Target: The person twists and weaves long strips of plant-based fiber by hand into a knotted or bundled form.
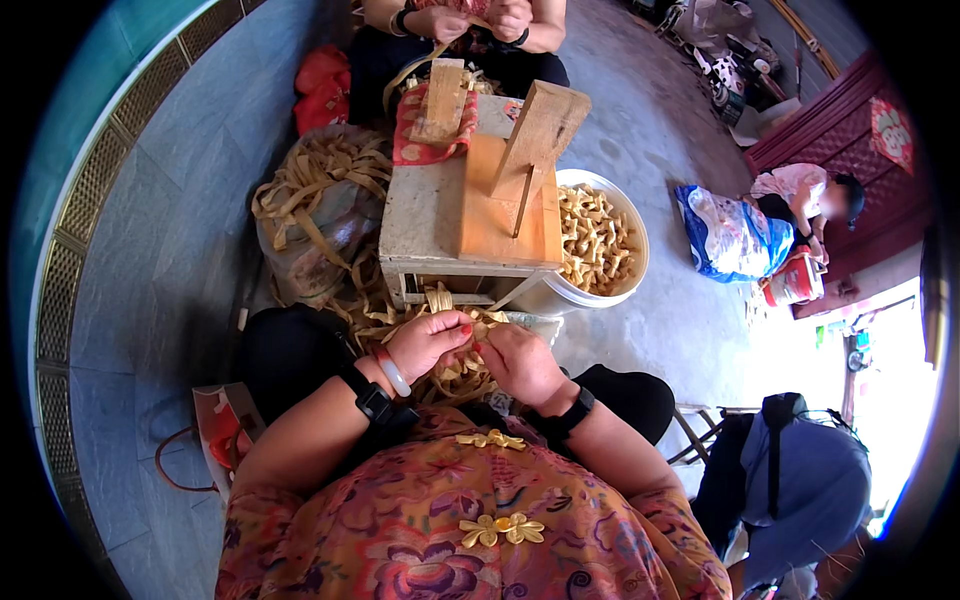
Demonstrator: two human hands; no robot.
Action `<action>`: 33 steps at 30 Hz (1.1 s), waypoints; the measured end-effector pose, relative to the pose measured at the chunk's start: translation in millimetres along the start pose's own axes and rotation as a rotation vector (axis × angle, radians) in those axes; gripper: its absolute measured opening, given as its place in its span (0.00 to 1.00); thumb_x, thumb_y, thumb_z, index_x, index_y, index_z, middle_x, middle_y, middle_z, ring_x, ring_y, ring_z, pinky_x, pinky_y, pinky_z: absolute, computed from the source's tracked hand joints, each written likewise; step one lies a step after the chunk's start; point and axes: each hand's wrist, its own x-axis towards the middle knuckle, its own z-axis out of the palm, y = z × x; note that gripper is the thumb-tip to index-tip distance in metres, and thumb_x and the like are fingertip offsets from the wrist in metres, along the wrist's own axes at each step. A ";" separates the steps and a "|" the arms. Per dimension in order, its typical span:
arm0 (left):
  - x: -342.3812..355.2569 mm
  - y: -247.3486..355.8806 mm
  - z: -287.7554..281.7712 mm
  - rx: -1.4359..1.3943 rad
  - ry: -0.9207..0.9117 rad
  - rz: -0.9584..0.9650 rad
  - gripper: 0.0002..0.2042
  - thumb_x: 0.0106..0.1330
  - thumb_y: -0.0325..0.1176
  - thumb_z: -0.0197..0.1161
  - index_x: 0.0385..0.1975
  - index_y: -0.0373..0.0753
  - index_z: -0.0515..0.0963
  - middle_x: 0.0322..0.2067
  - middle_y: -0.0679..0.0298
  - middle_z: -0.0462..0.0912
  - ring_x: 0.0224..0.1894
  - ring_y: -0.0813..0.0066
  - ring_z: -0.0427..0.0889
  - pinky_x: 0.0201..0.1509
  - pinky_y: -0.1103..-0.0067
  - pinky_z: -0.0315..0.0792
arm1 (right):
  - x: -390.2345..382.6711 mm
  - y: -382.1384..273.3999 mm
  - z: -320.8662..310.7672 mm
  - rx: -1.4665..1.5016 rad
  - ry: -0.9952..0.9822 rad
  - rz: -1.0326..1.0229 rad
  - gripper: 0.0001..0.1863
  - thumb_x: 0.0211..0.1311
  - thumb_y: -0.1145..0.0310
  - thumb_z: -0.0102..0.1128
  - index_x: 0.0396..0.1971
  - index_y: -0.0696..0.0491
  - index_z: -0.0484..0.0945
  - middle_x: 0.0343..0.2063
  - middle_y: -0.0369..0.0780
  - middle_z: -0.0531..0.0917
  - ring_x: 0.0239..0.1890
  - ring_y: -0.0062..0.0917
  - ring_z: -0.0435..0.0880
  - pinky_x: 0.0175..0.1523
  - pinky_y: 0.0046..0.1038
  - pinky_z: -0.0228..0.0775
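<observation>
My left hand (425, 350) and my right hand (522, 370) meet low in front of me, fingers closed on a flat beige strip (468, 326) that is partly hidden by them. More loose strips (450, 380) lie in a tangle beneath them. Just beyond stands a small pale table (420, 225). On it are an orange board (485, 240), an upright wooden block with a thin rod (540, 130), and a smaller block (443, 100) on a red patterned cloth (410, 150). To its right is a white bucket (598, 240) full of small knotted beige pieces.
A sack heaped with strips (310, 210) sits at left. Across the table a person's hands (505, 20) hold a strip. Another person (800, 200) sits at right beside a blue-and-white bag (725, 230). Blue-grey cloth (810, 470) lies at lower right, a paper bag (215, 420) at lower left.
</observation>
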 end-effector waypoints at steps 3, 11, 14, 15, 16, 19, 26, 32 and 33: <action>6.3 0.6 -3.9 0.423 0.124 0.255 0.09 0.71 0.34 0.52 0.39 0.37 0.76 0.30 0.73 0.77 0.32 0.87 0.73 0.39 0.85 0.70 | -4.5 -12.7 -3.2 -0.044 -0.012 -0.045 0.11 0.62 0.68 0.54 0.23 0.59 0.73 0.21 0.47 0.76 0.26 0.43 0.76 0.31 0.35 0.68; 5.9 -0.1 2.5 0.535 0.201 0.417 0.05 0.69 0.29 0.53 0.34 0.35 0.74 0.28 0.70 0.76 0.30 0.85 0.70 0.36 0.85 0.67 | -27.9 -24.2 -17.7 0.239 -0.130 0.164 0.12 0.63 0.69 0.52 0.22 0.59 0.74 0.18 0.46 0.75 0.22 0.39 0.74 0.29 0.32 0.66; 4.2 1.2 0.9 0.519 0.225 0.390 0.04 0.68 0.28 0.53 0.34 0.36 0.74 0.25 0.71 0.74 0.28 0.86 0.68 0.33 0.85 0.66 | -27.9 -33.6 -19.3 0.255 -0.170 0.158 0.12 0.64 0.69 0.51 0.21 0.58 0.73 0.18 0.46 0.75 0.22 0.38 0.74 0.29 0.32 0.66; 5.3 0.3 -0.2 0.536 0.224 0.395 0.04 0.68 0.28 0.53 0.34 0.36 0.74 0.25 0.72 0.74 0.28 0.87 0.67 0.32 0.85 0.66 | -27.9 -34.1 -21.1 0.291 -0.178 0.161 0.13 0.64 0.68 0.50 0.21 0.58 0.73 0.18 0.45 0.75 0.22 0.37 0.74 0.29 0.32 0.66; 5.6 2.9 1.7 0.548 0.220 0.429 0.03 0.68 0.27 0.53 0.34 0.36 0.74 0.23 0.72 0.72 0.26 0.86 0.67 0.31 0.85 0.65 | -29.5 -34.9 -22.0 0.330 -0.187 0.168 0.14 0.65 0.68 0.50 0.21 0.59 0.73 0.18 0.44 0.75 0.22 0.36 0.74 0.30 0.32 0.66; -4.9 16.8 8.1 0.566 0.206 0.402 0.03 0.67 0.26 0.53 0.35 0.36 0.74 0.24 0.69 0.74 0.28 0.84 0.70 0.33 0.84 0.67 | -31.1 -20.0 -22.0 0.425 -0.156 0.203 0.14 0.67 0.65 0.49 0.25 0.58 0.73 0.21 0.42 0.77 0.24 0.32 0.77 0.33 0.30 0.68; -7.7 22.3 26.4 0.652 0.118 0.634 0.04 0.66 0.24 0.53 0.36 0.36 0.74 0.26 0.63 0.78 0.30 0.77 0.77 0.37 0.80 0.71 | -10.3 -37.6 -20.6 0.140 -0.159 0.037 0.08 0.53 0.73 0.63 0.30 0.54 0.72 0.21 0.43 0.78 0.23 0.34 0.80 0.30 0.29 0.72; -1.5 24.4 -4.7 0.564 0.211 0.400 0.06 0.68 0.30 0.54 0.33 0.34 0.74 0.26 0.69 0.77 0.30 0.85 0.73 0.36 0.84 0.69 | -13.5 -34.2 -28.6 0.010 0.074 -0.087 0.08 0.47 0.81 0.61 0.27 0.56 0.72 0.19 0.39 0.78 0.21 0.29 0.78 0.27 0.27 0.70; -4.2 29.7 -5.9 0.543 0.131 0.348 0.06 0.68 0.30 0.55 0.34 0.34 0.74 0.26 0.70 0.77 0.31 0.86 0.73 0.37 0.85 0.69 | -13.5 -33.7 -31.3 0.015 0.115 -0.075 0.08 0.47 0.81 0.61 0.28 0.56 0.73 0.20 0.40 0.78 0.21 0.29 0.78 0.28 0.27 0.70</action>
